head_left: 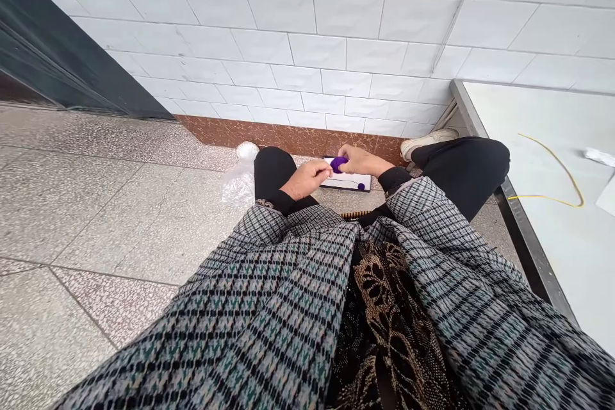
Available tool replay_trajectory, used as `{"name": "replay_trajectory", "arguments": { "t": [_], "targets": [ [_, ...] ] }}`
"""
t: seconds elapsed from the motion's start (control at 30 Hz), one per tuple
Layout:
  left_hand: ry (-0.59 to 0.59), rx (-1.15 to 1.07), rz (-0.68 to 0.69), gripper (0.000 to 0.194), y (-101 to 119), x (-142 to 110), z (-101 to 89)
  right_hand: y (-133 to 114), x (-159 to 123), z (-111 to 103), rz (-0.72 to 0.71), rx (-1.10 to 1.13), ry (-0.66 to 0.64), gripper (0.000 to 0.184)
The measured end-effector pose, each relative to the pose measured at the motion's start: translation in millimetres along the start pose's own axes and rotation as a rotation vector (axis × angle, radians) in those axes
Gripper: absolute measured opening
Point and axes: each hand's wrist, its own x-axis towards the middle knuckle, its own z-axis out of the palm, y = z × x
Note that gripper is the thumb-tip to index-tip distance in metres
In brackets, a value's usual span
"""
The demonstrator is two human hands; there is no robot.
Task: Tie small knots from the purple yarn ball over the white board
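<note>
My right hand is closed around a purple ball of yarn, fingers curled over its far side. Close against the ball's left side, my left hand has thumb and fingers pinched together. What lies in that pinch is too small to make out. Beneath both hands is a white board with a dark frame, partly hidden by them. A small dark purple ball rests on its right part, with a thin dark strand running left from it.
A clear plastic bag with a white ball lies on the floor beside my left knee. A white-topped table stands at my right, bearing a yellow cord. The tiled wall rises in front.
</note>
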Motion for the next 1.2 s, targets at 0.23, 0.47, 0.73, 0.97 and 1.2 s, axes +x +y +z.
{"name": "replay_trajectory", "arguments": {
  "t": [0.23,0.47,0.73,0.97,1.2],
  "targets": [
    [0.156,-0.119,-0.218,0.02,-15,1,12.0,-8,-6,-7,-0.126,0.755,-0.231,0.027],
    [-0.273,-0.123,-0.068,0.029,-2,-2,22.7,0,10,1,0.02,0.608,0.144,0.029],
    [-0.104,0.013,0.004,0.027,5,-2,1.4,10,9,7,-0.038,-0.016,0.064,0.029],
    [0.177,-0.083,-0.092,0.019,-12,1,3.6,0,-4,6,-0.073,0.165,-0.411,0.029],
    [0.022,-0.243,-0.201,0.025,-18,-2,27.6,-11,-4,-5,0.019,0.752,0.003,0.015]
  ]
}}
